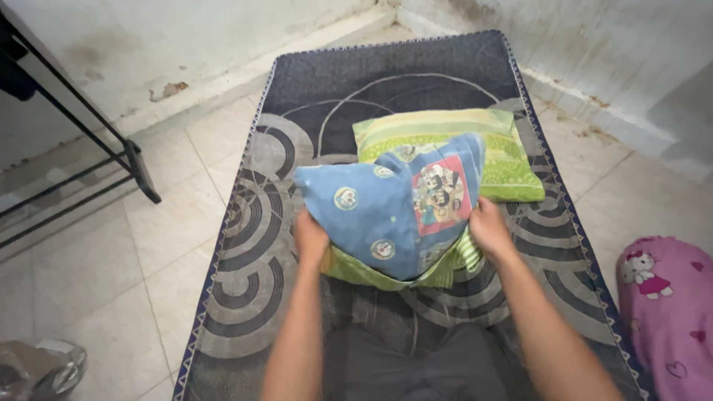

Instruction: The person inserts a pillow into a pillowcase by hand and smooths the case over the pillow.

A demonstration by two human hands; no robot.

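At the far left, a black metal rack (111, 148) stands on the tiled floor (148, 252), well apart from your hands. On the dark patterned mattress (252, 267) your left hand (310, 239) has its grip clamped on the left edge of the green striped pillowcase (356, 271), just beside the blue pillow (386, 208) (cartoon print on it) that sits partly inside the case. Your right hand (490, 229) grips the case's right edge, fingers closed on the cloth. Behind the blue pillow lies a green striped pillow (505, 160), touching it. At the far right rests a pink pillow (668, 304) on the floor.
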